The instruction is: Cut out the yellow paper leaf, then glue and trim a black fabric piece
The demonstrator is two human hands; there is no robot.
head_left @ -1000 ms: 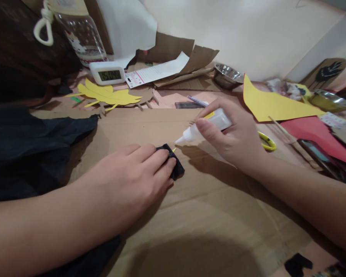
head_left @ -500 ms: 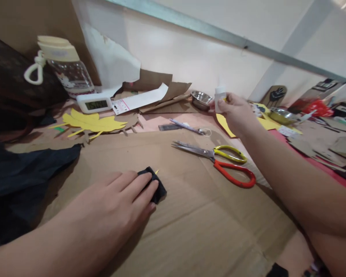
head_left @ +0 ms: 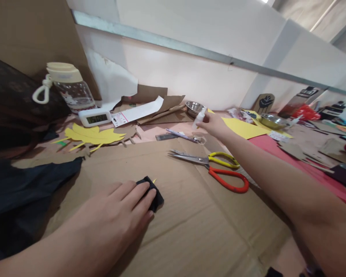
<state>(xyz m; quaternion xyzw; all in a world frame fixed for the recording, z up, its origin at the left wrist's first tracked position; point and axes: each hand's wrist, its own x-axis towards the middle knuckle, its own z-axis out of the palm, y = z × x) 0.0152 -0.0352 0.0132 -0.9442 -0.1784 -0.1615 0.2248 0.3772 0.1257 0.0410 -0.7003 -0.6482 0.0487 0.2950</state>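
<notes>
My left hand [head_left: 127, 206] rests on the cardboard sheet [head_left: 196, 219], its fingers close together and pressing a small folded black piece [head_left: 157, 200] against it. Whether that piece is cloth or paper I cannot tell. A thin yellow tip [head_left: 154, 181] pokes out at its upper edge. Farther back, my right hand [head_left: 213, 125] is closed around a small translucent squeeze bottle [head_left: 199, 119] with a pointed nozzle, tilted in front of the steel bowl [head_left: 193, 109]. Scissors [head_left: 203, 159] with one yellow and one red handle lie slightly open between the hands.
A large black sheet [head_left: 25, 200] lies at the left. Behind are yellow leaf-shaped cutouts [head_left: 93, 133], a digital clock [head_left: 94, 117], a water bottle [head_left: 75, 90] and a pen [head_left: 180, 134]. Yellow paper [head_left: 245, 128], red paper [head_left: 279, 154] and a second bowl [head_left: 272, 121] are to the right.
My right hand has moved left and lower with the squeeze bottle, which now tilts. My left hand stays on the black piece. The camera view has shifted slightly.
</notes>
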